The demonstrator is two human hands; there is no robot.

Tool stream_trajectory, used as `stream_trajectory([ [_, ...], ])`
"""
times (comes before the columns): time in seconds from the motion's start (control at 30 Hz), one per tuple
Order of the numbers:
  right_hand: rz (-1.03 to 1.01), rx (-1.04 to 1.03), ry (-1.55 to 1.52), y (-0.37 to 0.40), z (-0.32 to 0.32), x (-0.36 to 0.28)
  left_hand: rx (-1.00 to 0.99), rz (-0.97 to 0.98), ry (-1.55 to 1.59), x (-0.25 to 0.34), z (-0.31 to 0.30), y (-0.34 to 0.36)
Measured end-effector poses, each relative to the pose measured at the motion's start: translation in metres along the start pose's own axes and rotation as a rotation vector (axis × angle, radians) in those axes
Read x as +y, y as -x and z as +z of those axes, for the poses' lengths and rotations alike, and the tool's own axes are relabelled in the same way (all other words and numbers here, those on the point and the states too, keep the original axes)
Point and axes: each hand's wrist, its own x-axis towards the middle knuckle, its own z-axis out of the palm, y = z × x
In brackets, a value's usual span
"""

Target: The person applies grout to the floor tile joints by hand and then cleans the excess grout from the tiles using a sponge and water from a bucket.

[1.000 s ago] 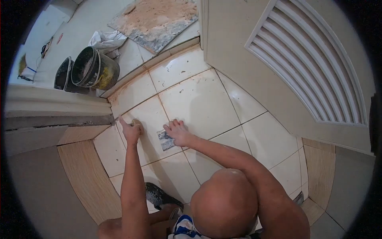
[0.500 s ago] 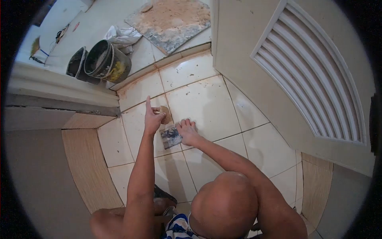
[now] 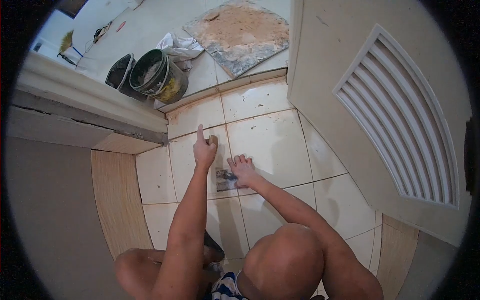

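My left hand (image 3: 204, 151) is just above the cream floor tiles, its index finger stretched forward. Its other fingers close around a tan, rounded piece (image 3: 213, 141), which shows edge-on at the hand's right side. I cannot tell what kind of thing it is. To the right and nearer me, my right hand (image 3: 244, 171) lies with spread fingers at the right edge of a dark, stained rectangular plate (image 3: 225, 180). The palm covers part of that edge. A brownish tile joint runs between the two hands.
Two dark buckets (image 3: 172, 89) stand beyond the threshold, beside a white cloth (image 3: 180, 46). A board covered in sandy powder (image 3: 245, 27) lies behind. On the right is a louvred door (image 3: 400, 115); on the left, a door frame (image 3: 90, 105). A broom (image 3: 66, 41) is far left.
The whole view has shifted, so the room appears farther right. My left hand has moved slightly left over the tiles, and the tan piece looks narrower. My right hand stays by the plate.
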Motion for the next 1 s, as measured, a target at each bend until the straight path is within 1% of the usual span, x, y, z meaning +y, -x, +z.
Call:
stream_trajectory([
  [0.07, 0.095, -0.169, 0.086, -0.003, -0.001, 0.005, -0.065, -0.102, -0.004, -0.005, -0.006, -0.012],
  [0.13, 0.107, -0.136, 0.115, 0.009, -0.010, 0.017, -0.052, -0.101, -0.032, -0.005, -0.017, -0.022],
  [0.2, 0.085, -0.243, -0.260, 0.021, -0.021, 0.043, -0.104, -0.139, 0.102, -0.008, -0.027, -0.029],
  [0.23, 0.073, -0.297, -0.447, 0.025, -0.029, 0.056, -0.093, -0.140, 0.111, -0.014, -0.026, -0.033],
  [0.3, 0.108, -0.218, -0.460, 0.036, -0.048, 0.082, -0.074, -0.136, 0.255, -0.035, -0.013, -0.037],
  [0.33, 0.098, -0.209, -0.379, 0.038, -0.067, 0.093, -0.068, -0.133, 0.263, -0.038, -0.010, -0.038],
  [0.37, 0.091, -0.200, -0.302, 0.035, -0.090, 0.095, -0.073, -0.226, 0.396, -0.040, -0.005, -0.034],
  [0.4, 0.095, -0.202, -0.297, 0.028, -0.116, 0.088, -0.081, -0.322, 0.530, -0.043, 0.001, -0.029],
  [0.43, 0.222, -0.324, -0.387, 0.017, -0.146, 0.081, -0.082, -0.322, 0.537, -0.048, 0.008, -0.024],
  [0.47, 0.355, -0.443, -0.478, 0.003, -0.169, 0.079, -0.048, -0.380, 0.657, -0.054, 0.016, -0.019],
  [0.5, 0.277, -0.403, -0.451, -0.017, -0.185, 0.078, -0.016, -0.439, 0.780, -0.056, 0.022, -0.016],
  [0.53, 0.200, -0.364, -0.424, -0.041, -0.197, 0.074, -0.028, -0.439, 0.791, -0.054, 0.024, -0.016],
  [0.57, 0.130, -0.224, -0.567, -0.069, -0.204, 0.068, 0.006, -0.463, 0.833, -0.051, 0.024, -0.014],
  [0.6, 0.081, -0.100, -0.614, -0.103, -0.201, 0.069, 0.035, -0.486, 0.872, -0.048, 0.025, -0.012],
  [0.67, 0.170, 0.311, -1.053, -0.140, -0.217, 0.019, 0.006, -0.474, 0.864, -0.065, 0.030, -0.017],
  [0.7, 0.181, 0.321, -1.046, -0.150, -0.206, 0.021, 0.002, -0.464, 0.846, -0.072, 0.031, -0.019],
  [0.73, 0.346, 0.551, -0.892, -0.160, -0.183, 0.031, -0.010, -0.457, 0.849, -0.073, 0.031, -0.019],
  [0.77, 0.504, 0.776, -0.724, -0.167, -0.158, 0.045, 0.024, -0.488, 0.777, -0.073, 0.030, -0.021],
  [0.8, 0.639, 0.818, -0.587, -0.156, -0.123, 0.061, 0.060, -0.518, 0.703, -0.070, 0.026, -0.027],
  [0.87, 0.962, 0.882, -0.370, -0.109, -0.065, 0.081, 0.054, -0.514, 0.721, -0.036, 0.008, -0.034],
  [0.9, 1.080, 1.016, -0.143, -0.089, -0.007, 0.124, 0.022, -0.367, 0.707, -0.021, 0.004, -0.043],
  [0.93, 1.183, 1.036, 0.314, -0.062, 0.021, 0.146, -0.008, -0.222, 0.690, -0.009, 0.001, -0.054],
  [0.97, 1.187, 0.920, 0.208, -0.030, -0.005, 0.137, -0.006, -0.221, 0.688, 0.005, -0.003, -0.067],
  [1.0, 1.186, 0.802, 0.103, -0.005, -0.036, 0.119, -0.086, -0.099, 0.684, 0.020, -0.006, -0.083],
])
